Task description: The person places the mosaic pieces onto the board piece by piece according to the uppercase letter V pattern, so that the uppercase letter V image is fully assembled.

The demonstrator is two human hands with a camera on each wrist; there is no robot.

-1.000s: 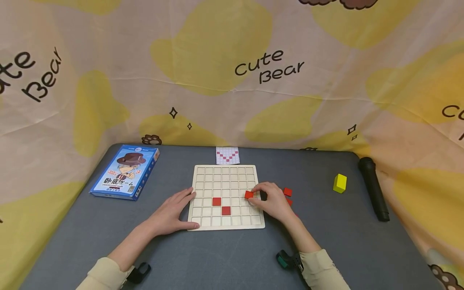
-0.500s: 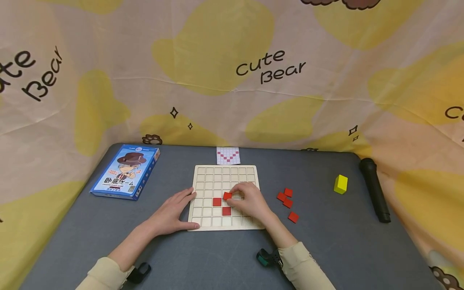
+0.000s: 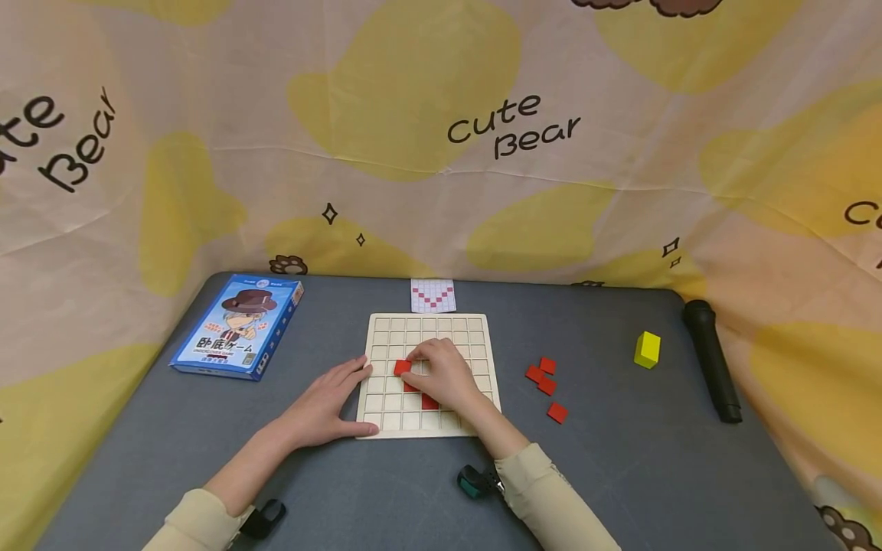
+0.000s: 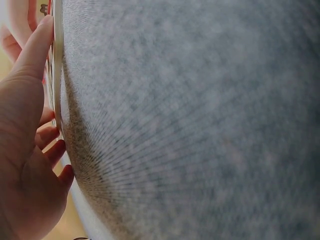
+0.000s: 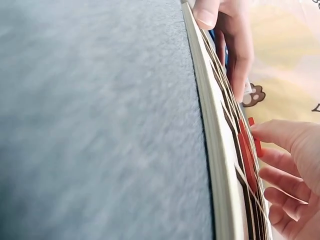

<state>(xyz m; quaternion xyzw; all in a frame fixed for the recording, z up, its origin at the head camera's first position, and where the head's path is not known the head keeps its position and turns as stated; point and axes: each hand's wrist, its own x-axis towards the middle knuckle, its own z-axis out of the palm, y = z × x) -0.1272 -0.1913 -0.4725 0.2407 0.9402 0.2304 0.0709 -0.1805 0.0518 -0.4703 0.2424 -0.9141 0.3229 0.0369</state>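
A pale grid board lies flat on the grey table. My right hand pinches a red square tile between thumb and fingers over the board's left-middle cells; the right wrist view shows this tile tilted just above the surface. Two other red tiles sit in cells, one partly under my right hand and one mostly covered by its thumb. At the board's left edge my left hand rests with its fingers spread, thumb on the near corner, touching the rim in the left wrist view too.
Several loose red tiles lie right of the board. Behind it stands a small pattern card with pink squares. A blue game box is at the left, a yellow block and a black microphone at the right. A printed cloth hangs behind.
My right hand has carried the pinched red tile leftward across the board, from its right side to the left-middle cells. My left hand has stayed in place.
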